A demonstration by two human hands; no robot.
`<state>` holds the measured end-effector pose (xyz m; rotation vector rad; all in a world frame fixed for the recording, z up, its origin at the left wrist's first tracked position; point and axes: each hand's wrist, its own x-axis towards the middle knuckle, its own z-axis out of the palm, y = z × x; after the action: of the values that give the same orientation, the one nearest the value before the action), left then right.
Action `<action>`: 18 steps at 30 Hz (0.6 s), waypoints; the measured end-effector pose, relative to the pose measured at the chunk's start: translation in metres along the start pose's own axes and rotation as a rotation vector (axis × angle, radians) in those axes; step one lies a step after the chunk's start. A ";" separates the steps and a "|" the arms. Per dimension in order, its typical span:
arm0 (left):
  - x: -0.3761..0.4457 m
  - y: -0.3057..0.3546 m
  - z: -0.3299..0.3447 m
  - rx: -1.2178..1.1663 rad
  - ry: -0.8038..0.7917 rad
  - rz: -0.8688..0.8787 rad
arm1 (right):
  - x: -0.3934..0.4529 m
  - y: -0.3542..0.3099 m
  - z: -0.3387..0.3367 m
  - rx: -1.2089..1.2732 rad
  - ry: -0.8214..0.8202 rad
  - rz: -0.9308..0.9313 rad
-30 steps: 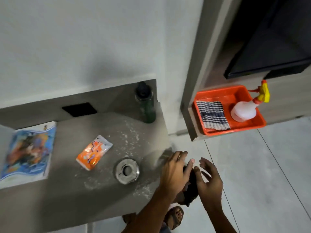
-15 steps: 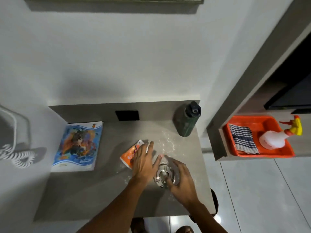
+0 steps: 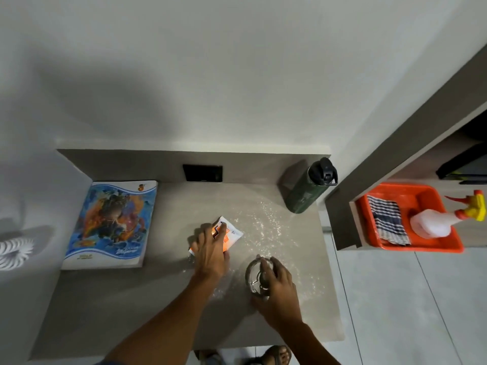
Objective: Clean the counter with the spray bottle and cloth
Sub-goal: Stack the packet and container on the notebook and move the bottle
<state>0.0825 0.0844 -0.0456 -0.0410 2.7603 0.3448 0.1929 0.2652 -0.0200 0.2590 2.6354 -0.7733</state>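
Observation:
The grey counter (image 3: 163,293) carries white powder scattered across its right half. My left hand (image 3: 210,255) lies on an orange-and-white packet (image 3: 232,234), fingers curled over it. My right hand (image 3: 276,283) grips a round metal ashtray-like dish (image 3: 253,272) from the right side. Off to the right, an orange tray (image 3: 421,246) on a lower shelf holds the folded blue-checked cloth (image 3: 387,222) and the white spray bottle (image 3: 432,223) with a yellow-red trigger. Neither hand is near them.
A colourful notebook (image 3: 113,225) lies at the counter's left. A dark green water bottle (image 3: 308,188) stands at the back right corner. A black socket plate (image 3: 203,173) is set in the back wall. Tiled floor and my sandalled feet show below.
The view has steadied over the counter. My left hand slid onto the orange packet and my right hand settled around the metal dish.

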 end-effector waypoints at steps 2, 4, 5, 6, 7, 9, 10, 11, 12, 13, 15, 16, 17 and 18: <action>0.000 -0.005 0.002 -0.043 -0.014 -0.007 | 0.004 -0.003 -0.002 -0.033 0.005 0.003; 0.001 -0.009 0.000 -0.125 -0.026 -0.023 | 0.007 -0.008 -0.004 -0.064 0.004 0.007; 0.001 -0.013 -0.002 -0.169 -0.028 -0.029 | 0.008 -0.012 -0.004 -0.068 0.006 0.009; 0.001 -0.016 -0.004 -0.216 -0.026 -0.036 | 0.010 -0.017 -0.003 -0.067 0.011 0.015; 0.001 -0.020 -0.006 -0.273 -0.015 -0.047 | 0.013 -0.022 -0.003 -0.060 0.019 0.025; 0.001 -0.031 -0.012 -0.405 0.031 -0.077 | 0.020 -0.036 -0.003 -0.045 0.034 0.041; 0.001 -0.039 -0.016 -0.455 0.063 -0.089 | 0.024 -0.046 -0.002 -0.043 0.036 0.033; 0.002 -0.051 -0.022 -0.488 0.097 -0.097 | 0.029 -0.059 -0.001 -0.041 0.038 0.017; 0.004 -0.064 -0.029 -0.509 0.131 -0.106 | 0.034 -0.073 -0.001 -0.035 0.041 -0.006; 0.007 -0.078 -0.037 -0.521 0.164 -0.124 | 0.038 -0.088 -0.001 -0.022 0.043 -0.030; 0.014 -0.110 -0.056 -0.544 0.246 -0.202 | 0.049 -0.122 0.001 -0.006 0.033 -0.094; 0.020 -0.127 -0.066 -0.577 0.296 -0.247 | 0.055 -0.140 0.004 -0.004 0.026 -0.133; 0.025 -0.144 -0.076 -0.628 0.345 -0.289 | 0.062 -0.158 0.008 -0.004 0.018 -0.170; 0.030 -0.158 -0.086 -0.682 0.387 -0.325 | 0.068 -0.175 0.011 -0.001 0.009 -0.201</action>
<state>0.0363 -0.0893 -0.0150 -0.7851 2.7765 1.2721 0.0855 0.1182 0.0277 -0.0041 2.6988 -0.8348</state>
